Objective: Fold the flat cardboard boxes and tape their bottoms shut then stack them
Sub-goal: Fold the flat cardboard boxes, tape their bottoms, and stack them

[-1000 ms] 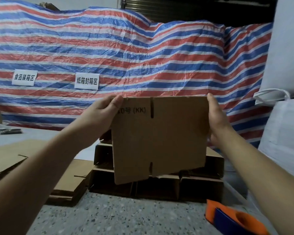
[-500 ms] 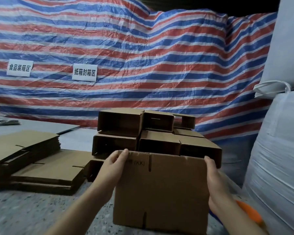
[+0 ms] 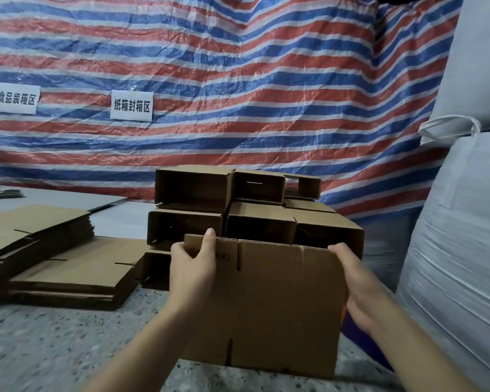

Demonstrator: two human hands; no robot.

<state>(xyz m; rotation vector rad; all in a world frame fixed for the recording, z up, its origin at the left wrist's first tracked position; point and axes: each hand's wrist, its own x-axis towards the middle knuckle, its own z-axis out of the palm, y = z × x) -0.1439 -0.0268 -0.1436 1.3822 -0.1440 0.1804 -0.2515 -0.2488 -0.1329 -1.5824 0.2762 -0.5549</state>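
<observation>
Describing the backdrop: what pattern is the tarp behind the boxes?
The tarp has red, blue and white stripes, seen in the head view.

A speckled stone-like surface (image 3: 54,343) is seen carrying two piles of flat cardboard (image 3: 68,274) at the left, while folded boxes (image 3: 238,216) (stacked in layers) are set farther back, centre.

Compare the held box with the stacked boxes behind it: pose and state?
The held box is flat and upright, gripped at both sides by the left hand and right hand; the stacked boxes are opened into shape and untouched. The held box stands alone on the floor; the stacked boxes lie on their sides in layers. Both are plain brown cardboard.
</observation>
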